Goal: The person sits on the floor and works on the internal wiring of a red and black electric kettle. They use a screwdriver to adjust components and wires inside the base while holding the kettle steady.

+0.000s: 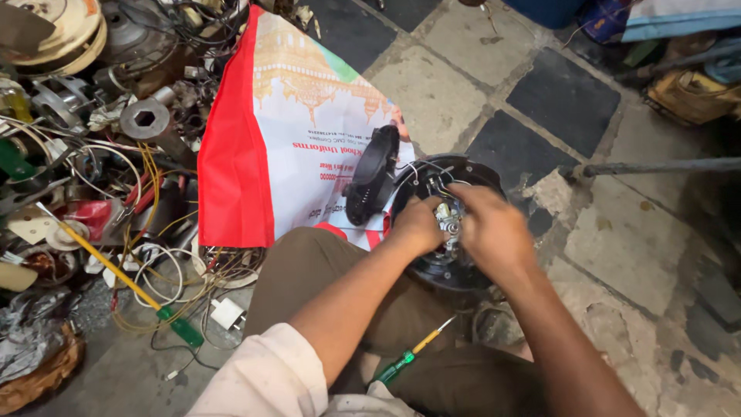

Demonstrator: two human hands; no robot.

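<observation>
Round black motor housing (444,266) rests opened on the person's knee, cover (372,185) set aside on red-and-white bag (285,139). Left hand (419,224) and right hand (494,232) together, pinching internal wiring (446,218). Reassembly seemingly outstanding; green screwdriver (405,359) idle.

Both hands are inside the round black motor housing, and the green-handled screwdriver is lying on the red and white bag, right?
Not quite. In the head view the green-handled screwdriver rests on the person's lap, not on the red and white bag. Both the left hand and the right hand are in the round black motor housing.
</observation>
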